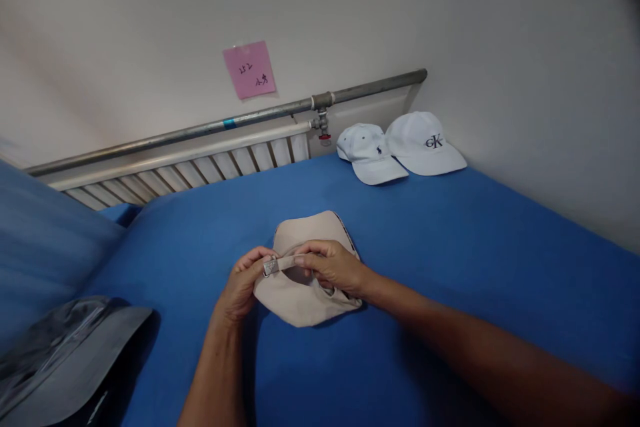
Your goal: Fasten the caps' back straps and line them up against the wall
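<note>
A beige cap (300, 300) lies on the blue bed sheet (450, 260) in front of me, its back facing me. My left hand (245, 283) pinches the metal buckle end of the cap's back strap (281, 263). My right hand (333, 265) grips the same strap just to the right, fingers curled over it and into the cap's rear opening. Both hands are closed on the strap.
Two white caps (373, 153) (425, 143) sit side by side at the far corner by the wall. A grey plastic bag (60, 353) lies at the lower left. A radiator (190, 173) and metal pipe (250, 119) run along the wall, under a pink sticky note (249, 69).
</note>
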A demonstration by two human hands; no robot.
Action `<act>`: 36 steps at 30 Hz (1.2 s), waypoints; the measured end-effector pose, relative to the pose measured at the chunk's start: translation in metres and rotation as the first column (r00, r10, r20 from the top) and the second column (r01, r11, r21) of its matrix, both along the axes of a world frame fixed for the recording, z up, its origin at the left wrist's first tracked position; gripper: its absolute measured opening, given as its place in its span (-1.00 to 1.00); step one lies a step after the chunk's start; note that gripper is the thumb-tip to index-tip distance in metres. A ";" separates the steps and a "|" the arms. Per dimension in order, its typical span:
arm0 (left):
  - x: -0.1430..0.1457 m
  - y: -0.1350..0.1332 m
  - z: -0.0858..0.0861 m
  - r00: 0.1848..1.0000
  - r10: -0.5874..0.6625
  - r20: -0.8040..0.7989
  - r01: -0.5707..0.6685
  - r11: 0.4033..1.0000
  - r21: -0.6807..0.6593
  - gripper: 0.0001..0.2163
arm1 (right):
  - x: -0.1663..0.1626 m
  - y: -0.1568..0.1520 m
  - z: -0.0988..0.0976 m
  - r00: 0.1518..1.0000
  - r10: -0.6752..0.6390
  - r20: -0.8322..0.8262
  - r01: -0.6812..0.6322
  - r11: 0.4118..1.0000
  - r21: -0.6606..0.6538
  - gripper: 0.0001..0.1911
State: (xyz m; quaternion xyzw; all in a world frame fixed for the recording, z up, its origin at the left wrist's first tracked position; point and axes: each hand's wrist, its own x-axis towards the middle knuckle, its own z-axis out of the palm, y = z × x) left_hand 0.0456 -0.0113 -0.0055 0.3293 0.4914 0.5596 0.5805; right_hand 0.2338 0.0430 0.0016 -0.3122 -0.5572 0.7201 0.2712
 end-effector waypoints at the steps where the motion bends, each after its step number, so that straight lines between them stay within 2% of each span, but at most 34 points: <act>1: 0.000 0.000 0.000 1.000 0.000 0.000 0.000 1.000 0.002 -0.74 | 0.000 0.000 0.000 1.000 -0.003 0.003 0.003 1.000 0.005 -0.85; 9: 0.003 0.001 0.000 0.999 -0.019 -0.040 0.019 1.000 0.012 -0.73 | -0.003 -0.006 0.007 0.995 -0.009 0.095 -0.001 0.995 0.099 -0.86; 16: 0.003 0.001 -0.001 0.997 -0.015 -0.070 0.015 1.000 0.008 -0.74 | -0.001 -0.007 0.007 0.998 0.027 0.062 -0.039 0.980 0.194 -0.79; 21: 0.004 0.000 -0.001 0.998 -0.028 -0.062 0.029 0.999 0.021 -0.75 | 0.000 -0.005 0.006 0.997 0.024 0.070 -0.033 0.991 0.128 -0.85; 27: 0.006 -0.001 -0.003 0.994 -0.056 -0.095 0.060 0.997 0.039 -0.76 | 0.000 -0.006 0.010 0.996 0.076 0.037 -0.080 0.985 0.150 -0.86; 32: 0.005 -0.001 -0.005 0.995 -0.035 -0.089 0.038 0.999 0.035 -0.76 | 0.003 -0.002 0.010 0.997 -0.002 0.079 -0.007 0.993 0.119 -0.94; 36: 0.008 -0.001 -0.005 0.996 -0.030 -0.090 0.036 0.997 0.063 -0.77 | 0.002 -0.001 0.008 0.999 0.054 -0.004 -0.053 0.994 0.097 -0.93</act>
